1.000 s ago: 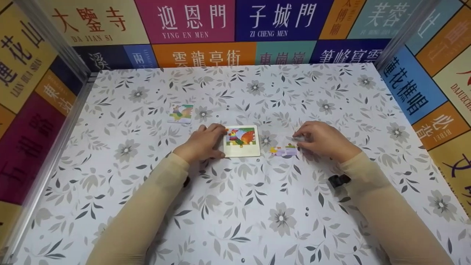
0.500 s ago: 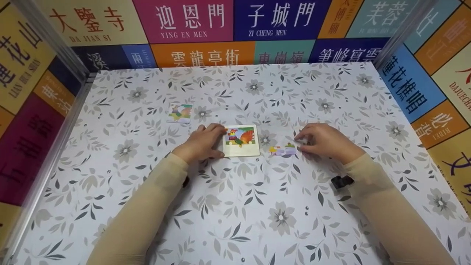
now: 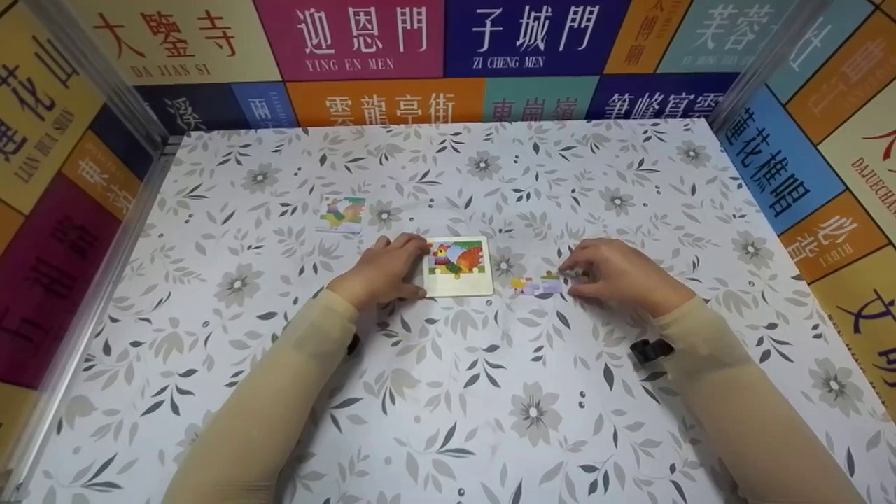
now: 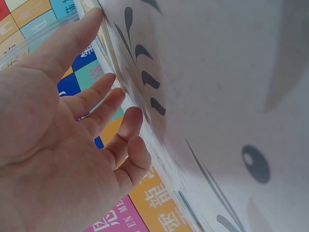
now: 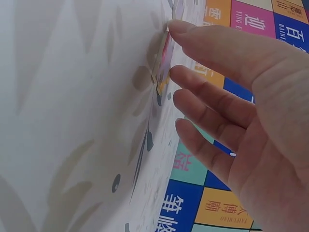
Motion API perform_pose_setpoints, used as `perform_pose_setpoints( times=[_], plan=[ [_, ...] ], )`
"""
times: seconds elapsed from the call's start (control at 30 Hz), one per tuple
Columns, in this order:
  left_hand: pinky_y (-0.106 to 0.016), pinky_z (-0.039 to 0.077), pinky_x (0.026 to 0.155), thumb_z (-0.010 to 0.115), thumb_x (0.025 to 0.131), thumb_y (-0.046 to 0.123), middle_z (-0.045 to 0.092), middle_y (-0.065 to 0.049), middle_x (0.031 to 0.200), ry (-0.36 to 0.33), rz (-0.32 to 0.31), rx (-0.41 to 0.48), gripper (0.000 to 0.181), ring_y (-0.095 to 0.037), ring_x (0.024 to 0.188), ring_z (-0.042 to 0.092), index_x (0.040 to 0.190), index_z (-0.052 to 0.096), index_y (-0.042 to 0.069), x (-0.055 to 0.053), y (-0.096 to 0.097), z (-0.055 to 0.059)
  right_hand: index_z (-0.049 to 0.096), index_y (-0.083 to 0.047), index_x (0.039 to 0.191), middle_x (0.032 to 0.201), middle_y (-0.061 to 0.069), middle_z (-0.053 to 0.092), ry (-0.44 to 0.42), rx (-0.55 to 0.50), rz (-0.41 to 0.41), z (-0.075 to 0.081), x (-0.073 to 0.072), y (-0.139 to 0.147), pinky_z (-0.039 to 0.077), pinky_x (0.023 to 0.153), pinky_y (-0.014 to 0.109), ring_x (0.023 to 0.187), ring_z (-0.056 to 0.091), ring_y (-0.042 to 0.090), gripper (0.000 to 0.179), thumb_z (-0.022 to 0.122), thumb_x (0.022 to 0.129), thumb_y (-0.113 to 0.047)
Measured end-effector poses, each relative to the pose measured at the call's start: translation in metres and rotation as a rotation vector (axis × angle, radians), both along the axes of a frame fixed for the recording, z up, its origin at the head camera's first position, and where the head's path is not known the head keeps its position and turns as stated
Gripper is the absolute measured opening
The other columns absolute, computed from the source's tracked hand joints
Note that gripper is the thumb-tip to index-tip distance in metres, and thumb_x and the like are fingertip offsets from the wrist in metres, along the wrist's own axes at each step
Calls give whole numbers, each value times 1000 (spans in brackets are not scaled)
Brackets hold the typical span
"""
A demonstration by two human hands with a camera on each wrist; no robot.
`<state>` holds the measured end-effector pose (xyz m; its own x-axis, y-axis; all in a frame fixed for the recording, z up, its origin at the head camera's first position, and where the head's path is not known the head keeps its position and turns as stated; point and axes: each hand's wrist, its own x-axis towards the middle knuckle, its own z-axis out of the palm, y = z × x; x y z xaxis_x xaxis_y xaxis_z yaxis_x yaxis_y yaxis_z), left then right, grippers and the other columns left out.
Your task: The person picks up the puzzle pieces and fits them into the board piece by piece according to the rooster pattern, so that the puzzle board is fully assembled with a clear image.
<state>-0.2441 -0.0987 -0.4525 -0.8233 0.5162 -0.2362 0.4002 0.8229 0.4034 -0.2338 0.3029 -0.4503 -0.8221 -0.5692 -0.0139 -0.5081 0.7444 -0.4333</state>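
A cream puzzle board point(image 3: 448, 285) lies on the table with a bright rooster picture in its upper part; its lower strip is bare. My left hand point(image 3: 378, 273) rests at the board's left edge, thumb near the lower corner and fingers near the upper one. In the left wrist view these fingers point(image 4: 104, 87) are loosely extended. Right of the board lie small puzzle pieces, one yellow and lilac point(image 3: 521, 285), another lilac and green point(image 3: 551, 283). My right hand point(image 3: 616, 274) pinches a small puzzle piece point(image 5: 164, 60) between thumb and forefinger, mostly hidden in the head view.
A square picture card point(image 3: 341, 214) with the rooster lies farther back on the left. White floral cloth point(image 3: 448, 399) covers the table. Printed panels point(image 3: 371, 42) wall off the back and both sides.
My right hand's fingertips have shifted slightly right and lower, closing in nearer each other beside the pieces. The left hand and the board stay where they were.
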Motion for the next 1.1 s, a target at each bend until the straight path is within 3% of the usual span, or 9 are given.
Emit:
perform_pose_setpoints(
  times=[0.47,1.1],
  plan=[
    [-53,39,111,81,89,32,37,-6,162,-14,3,-1,77,-37,132,43,154,43,12,0,0,2,81,-11,108,98,4,73,2,-3,38,1,2,6,48,73,32,82,62,22,30,88,79,-13],
    [-55,40,110,80,90,34,37,-6,162,-1,8,-14,77,-38,132,43,154,44,14,0,1,-1,81,-12,105,95,4,73,18,29,0,3,6,12,50,71,33,80,64,21,23,85,82,-15]
  ],
)
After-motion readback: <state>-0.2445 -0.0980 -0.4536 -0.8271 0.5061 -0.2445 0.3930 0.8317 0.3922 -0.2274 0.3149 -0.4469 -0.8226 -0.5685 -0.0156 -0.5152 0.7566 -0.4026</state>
